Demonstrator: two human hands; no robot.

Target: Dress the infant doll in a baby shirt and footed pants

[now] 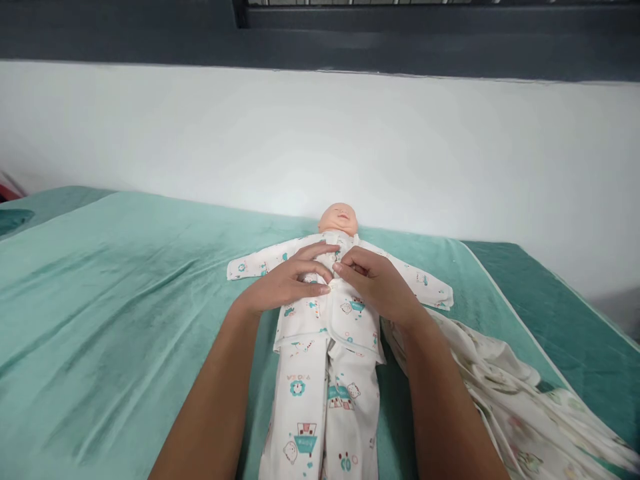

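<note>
A baby doll (339, 219) lies on its back, its head toward the wall. It wears a white printed baby jacket (303, 320) with long sleeves spread to both sides, and matching trousers (300, 413). My left hand (295, 277) rests on the jacket's chest with fingers apart and stretched toward the front opening. Across from it, my right hand (375, 277) pinches at the jacket's front edge, thumb and forefinger pressed together. Exactly what sits between those fingertips, cloth or a fastener, is too small to make out.
A green velvety cover (125, 300) is spread under the doll, wrinkled on the left. To the right of the doll lies a crumpled pale printed cloth (510, 380). Behind stands a white wall (250, 140) below a dark window frame (150, 33).
</note>
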